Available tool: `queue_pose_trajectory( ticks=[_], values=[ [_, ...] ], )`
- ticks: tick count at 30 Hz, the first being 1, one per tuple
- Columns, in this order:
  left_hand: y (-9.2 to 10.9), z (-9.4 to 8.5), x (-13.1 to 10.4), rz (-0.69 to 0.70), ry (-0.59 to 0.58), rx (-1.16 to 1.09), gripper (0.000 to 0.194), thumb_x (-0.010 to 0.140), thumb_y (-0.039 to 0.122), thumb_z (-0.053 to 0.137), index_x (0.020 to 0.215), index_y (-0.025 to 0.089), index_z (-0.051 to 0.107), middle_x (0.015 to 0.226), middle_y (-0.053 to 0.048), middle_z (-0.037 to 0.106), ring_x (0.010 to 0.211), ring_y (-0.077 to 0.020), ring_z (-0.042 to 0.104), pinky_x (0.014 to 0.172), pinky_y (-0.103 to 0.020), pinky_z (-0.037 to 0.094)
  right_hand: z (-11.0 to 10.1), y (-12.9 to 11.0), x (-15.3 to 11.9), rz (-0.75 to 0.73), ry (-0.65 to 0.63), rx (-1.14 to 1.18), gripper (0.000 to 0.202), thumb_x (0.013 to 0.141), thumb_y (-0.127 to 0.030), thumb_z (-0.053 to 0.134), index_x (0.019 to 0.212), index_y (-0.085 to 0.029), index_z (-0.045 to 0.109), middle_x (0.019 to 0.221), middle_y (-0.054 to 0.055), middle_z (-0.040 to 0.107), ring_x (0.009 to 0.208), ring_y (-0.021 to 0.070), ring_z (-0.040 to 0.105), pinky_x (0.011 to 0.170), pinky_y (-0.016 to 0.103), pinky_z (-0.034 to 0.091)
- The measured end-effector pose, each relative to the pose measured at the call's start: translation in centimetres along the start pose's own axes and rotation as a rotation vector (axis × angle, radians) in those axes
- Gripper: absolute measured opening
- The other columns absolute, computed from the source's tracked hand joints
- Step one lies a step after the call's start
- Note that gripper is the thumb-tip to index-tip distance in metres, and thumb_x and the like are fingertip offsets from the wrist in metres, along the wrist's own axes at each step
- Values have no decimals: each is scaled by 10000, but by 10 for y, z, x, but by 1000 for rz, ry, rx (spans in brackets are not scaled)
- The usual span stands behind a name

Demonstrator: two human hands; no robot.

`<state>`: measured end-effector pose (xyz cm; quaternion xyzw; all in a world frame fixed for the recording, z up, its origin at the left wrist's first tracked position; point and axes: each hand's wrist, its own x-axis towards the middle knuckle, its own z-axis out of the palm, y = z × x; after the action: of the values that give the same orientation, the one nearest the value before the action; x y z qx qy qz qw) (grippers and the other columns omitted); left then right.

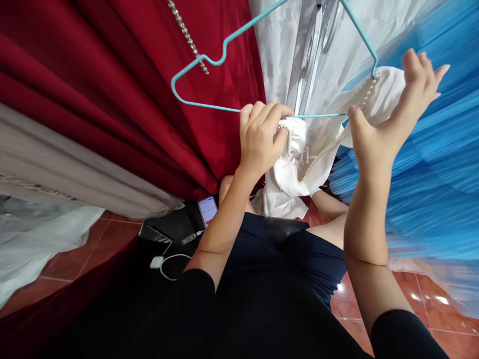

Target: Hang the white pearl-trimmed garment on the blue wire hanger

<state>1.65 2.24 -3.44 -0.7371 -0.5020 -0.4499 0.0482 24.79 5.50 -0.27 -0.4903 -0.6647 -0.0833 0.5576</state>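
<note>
A light-blue clothes hanger (209,106) is held up in front of me. My left hand (260,137) is closed over its bottom bar, with the thumb against the white pearl-trimmed garment (290,179). The garment hangs below the bar, and one side reaches up to the hanger's right shoulder, where a pearl edge (368,92) lies at the wire. My right hand (392,109) is open in front of that side, thumb and fingers spread wide. Whether its thumb touches the cloth or the bar I cannot tell.
Red fabric (220,134) hangs at the left with a beaded strand (183,27) before it. White cloth (279,50) hangs behind the hanger, and blue tulle (437,174) at the right. A lit phone (207,209) and a white cable (164,262) lie near my left forearm.
</note>
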Motion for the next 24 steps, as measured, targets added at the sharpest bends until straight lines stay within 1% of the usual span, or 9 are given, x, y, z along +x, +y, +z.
queue_pose_trajectory(
  ticks=[2, 4, 5, 8, 11, 14, 18, 21, 24],
  values=[
    [-1, 0, -2, 22, 29, 26, 203, 947, 179, 492, 1069, 266, 629, 1062, -60, 700, 1110, -300, 605, 1086, -511, 382, 2, 15, 10, 18, -109, -102, 778, 734, -288, 782, 1455, -232, 495, 1496, 139, 502, 1473, 369, 360, 1248, 593, 157],
    [-5, -3, -3, 30, 57, 49, 178, 957, 186, 489, 1033, 263, 630, 1023, -58, 694, 1083, -295, 609, 1078, -514, 388, 7, 21, 17, 61, -161, -177, 585, 764, -127, 664, 1334, -230, 584, 1275, 113, 658, 1190, 287, 596, 1087, 478, 404],
    [-7, -4, -2, 27, 70, 56, 167, 960, 192, 490, 1014, 263, 631, 1007, -56, 690, 1072, -293, 609, 1080, -516, 385, 9, 22, 21, 110, -172, -220, 485, 776, -76, 606, 1237, -224, 640, 1131, 88, 703, 1018, 241, 635, 958, 415, 460],
    [-13, -10, 0, 14, 79, 50, 143, 952, 201, 507, 963, 265, 635, 970, -48, 679, 1045, -290, 606, 1091, -528, 372, 9, 27, 33, 196, -105, -304, 233, 815, -28, 543, 892, -167, 713, 792, 52, 677, 713, 159, 567, 728, 335, 406],
    [-15, -12, 4, 25, 34, 27, 145, 931, 180, 526, 951, 260, 645, 960, -41, 679, 1025, -291, 611, 1081, -540, 375, 0, 40, 46, 132, 70, -160, 236, 830, 4, 517, 791, -129, 708, 769, 63, 675, 701, 133, 568, 676, 317, 375],
    [-13, -11, 7, 48, 0, 19, 168, 915, 152, 534, 959, 260, 656, 963, -37, 686, 1008, -286, 620, 1060, -530, 392, -8, 58, 56, 136, 229, 25, 268, 836, 37, 514, 804, -147, 706, 832, 61, 689, 769, 141, 620, 688, 300, 441],
    [-14, -9, 7, 43, 9, 25, 150, 920, 164, 547, 949, 263, 656, 959, -35, 692, 1000, -280, 627, 1056, -523, 401, -7, 85, 62, 234, 294, 110, 343, 832, 81, 488, 791, -197, 685, 867, 51, 705, 824, 144, 666, 784, 286, 517],
    [-12, -9, 4, 29, 12, 16, 149, 931, 168, 547, 961, 264, 657, 968, -37, 693, 1013, -280, 627, 1059, -523, 399, -4, 105, 53, 268, 271, 95, 350, 818, 78, 509, 817, -232, 670, 876, 43, 700, 814, 140, 659, 772, 283, 515],
    [-8, -5, 3, 20, 10, -14, 151, 933, 155, 553, 962, 260, 658, 990, -44, 694, 1007, -270, 623, 1068, -505, 390, -7, 116, 28, 156, 391, 22, 327, 796, 74, 525, 827, -236, 625, 855, 25, 648, 773, 128, 601, 696, 295, 477]
  ],
)
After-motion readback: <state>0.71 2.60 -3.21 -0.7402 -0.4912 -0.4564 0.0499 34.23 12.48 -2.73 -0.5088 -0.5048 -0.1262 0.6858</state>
